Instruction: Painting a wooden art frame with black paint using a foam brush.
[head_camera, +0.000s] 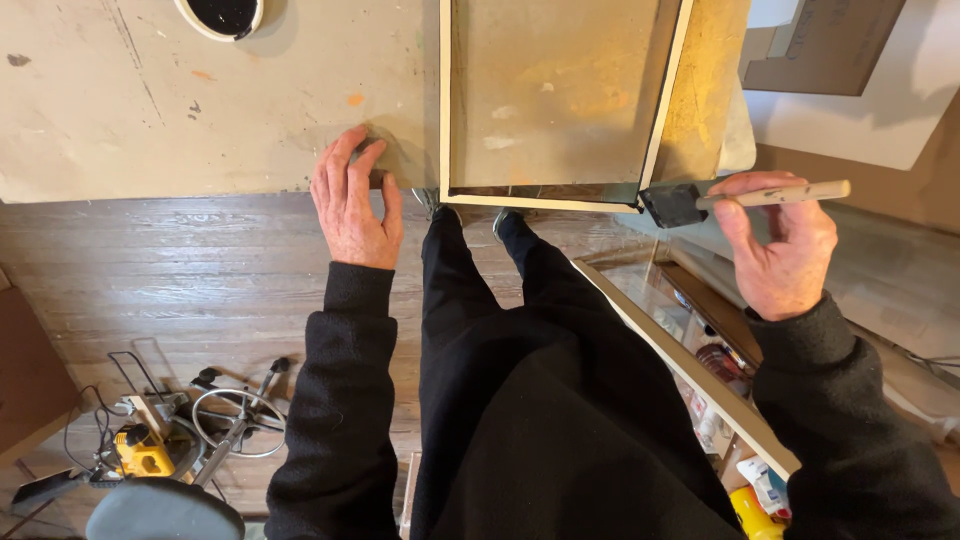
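Observation:
A shallow wooden frame (445, 100) with pale edges lies on a paint-stained worktable (150, 100), its near right corner hanging over the table's front edge. My right hand (778, 245) holds a foam brush (675, 204) by its light wooden handle, the black foam head touching the frame's near right corner. My left hand (352, 198) rests flat on the table's front edge, just left of the frame, holding nothing.
A round white container (222, 14) with dark contents sits at the table's far edge. On the wood floor lie a yellow power tool (142, 452) with cords and wire parts at lower left. A second framed piece (690, 365) leans at the right over cans and bottles.

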